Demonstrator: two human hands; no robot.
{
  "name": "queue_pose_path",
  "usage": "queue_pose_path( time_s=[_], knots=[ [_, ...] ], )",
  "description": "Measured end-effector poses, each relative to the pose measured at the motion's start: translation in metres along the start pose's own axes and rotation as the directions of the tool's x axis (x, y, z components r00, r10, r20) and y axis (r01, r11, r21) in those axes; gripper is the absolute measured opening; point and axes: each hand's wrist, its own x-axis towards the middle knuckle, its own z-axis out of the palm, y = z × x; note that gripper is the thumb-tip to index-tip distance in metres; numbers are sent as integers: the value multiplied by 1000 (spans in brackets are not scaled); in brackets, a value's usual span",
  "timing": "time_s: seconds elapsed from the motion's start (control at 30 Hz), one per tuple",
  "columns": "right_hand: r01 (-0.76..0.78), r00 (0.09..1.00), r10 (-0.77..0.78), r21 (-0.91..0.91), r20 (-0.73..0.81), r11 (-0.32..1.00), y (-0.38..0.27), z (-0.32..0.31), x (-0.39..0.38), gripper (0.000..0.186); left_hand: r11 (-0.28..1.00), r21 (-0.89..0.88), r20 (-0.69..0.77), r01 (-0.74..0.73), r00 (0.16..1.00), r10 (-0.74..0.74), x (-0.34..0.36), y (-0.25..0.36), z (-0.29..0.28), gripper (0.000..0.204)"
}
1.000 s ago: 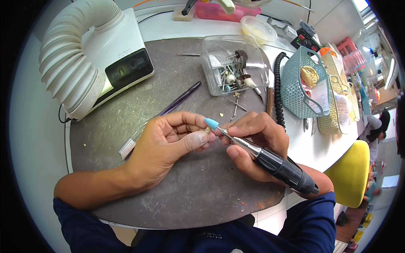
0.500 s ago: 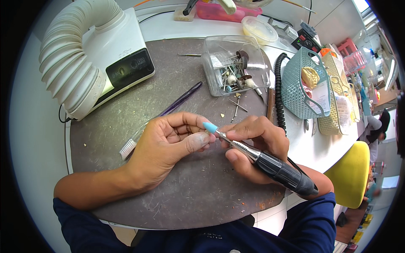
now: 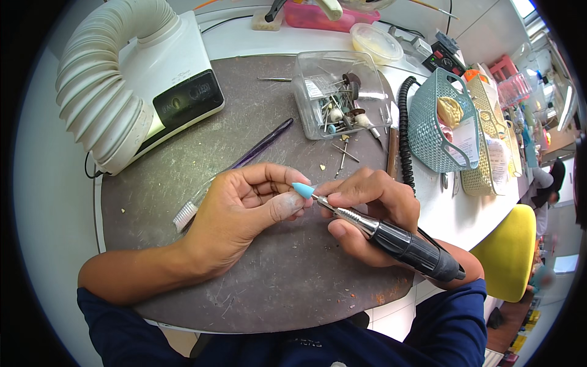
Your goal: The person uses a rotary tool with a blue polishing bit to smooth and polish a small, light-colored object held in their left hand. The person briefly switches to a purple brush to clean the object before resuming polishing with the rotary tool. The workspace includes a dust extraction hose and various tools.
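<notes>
My right hand (image 3: pixel 373 202) grips a black and silver rotary handpiece (image 3: pixel 400 241), its back end slanting down to the right. From its nose sticks a pale blue, cone-shaped polishing point (image 3: pixel 302 189) on a short metal shank. Thumb and fingertips of my left hand (image 3: pixel 257 199) are pinched together right at that blue point; whatever small thing they hold is hidden behind it. Whitish dust coats the left thumb. Behind the left hand lies a toothbrush (image 3: pixel 260 144) with a dark purple handle and white bristles.
A clear box (image 3: pixel 299 116) of mounted burs and wheels stands beyond my hands; loose burs (image 3: pixel 343 158) and a wooden-handled knife (image 3: pixel 392 147) lie near it. A white unit with a ribbed hose (image 3: pixel 101 79) occupies the left. Baskets (image 3: pixel 428 137) and a coiled cord (image 3: pixel 405 128) are right.
The blue point has shifted slightly down and left, covering more of the left fingertips. The handpiece tilts a little differently; the left hand stays nearly still.
</notes>
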Motion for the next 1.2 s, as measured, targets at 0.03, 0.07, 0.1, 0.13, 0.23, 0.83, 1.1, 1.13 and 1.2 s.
queue_pose_path(
  time_s=[0.03, 0.07, 0.1, 0.13, 0.23, 0.83, 1.1, 1.13, 1.2],
  knots=[
    [-13, 1000, 13, -8, -4, 1000, -1, 0, -1, 26, 1000, -1, -4, 3, 1000, -3, 0, 0, 0, 25],
    [-25, 1000, 25, -17, -9, 1000, -2, 0, -1, 26, 1000, -2, -6, 5, 1000, -6, 0, 0, 0, 25],
    [-10, 1000, 10, -11, -5, 1000, -1, 0, -1, 26, 1000, -2, -3, 4, 1000, -4, 0, 0, 0, 25],
    [5, 1000, -5, -4, 0, 1000, 0, 0, 0, 26, 1000, -2, 1, 2, 1000, -2, 0, 0, 0, 25],
    [-49, 999, 49, -15, 3, 999, -4, 0, -1, 26, 1000, -1, -3, 6, 1000, -6, -1, 1, 0, 25],
    [45, 998, -44, -42, 36, 998, -4, -3, 3, 24, 998, 58, -12, 36, 999, -35, -1, 5, 5, 23],
    [12, 1000, -13, -103, -4, 995, -7, -3, 3, 24, 999, 29, -3, 22, 1000, -22, -1, 3, 3, 22],
    [11, 1000, -13, -99, -24, 995, -5, -3, 2, 24, 1000, 7, 14, 4, 1000, -4, 0, 1, 1, 23],
    [-3, 999, -1, -86, -51, 996, -5, -3, 1, 25, 1000, 0, 23, -17, 1000, 17, 0, 0, 1, 22]
  ],
)
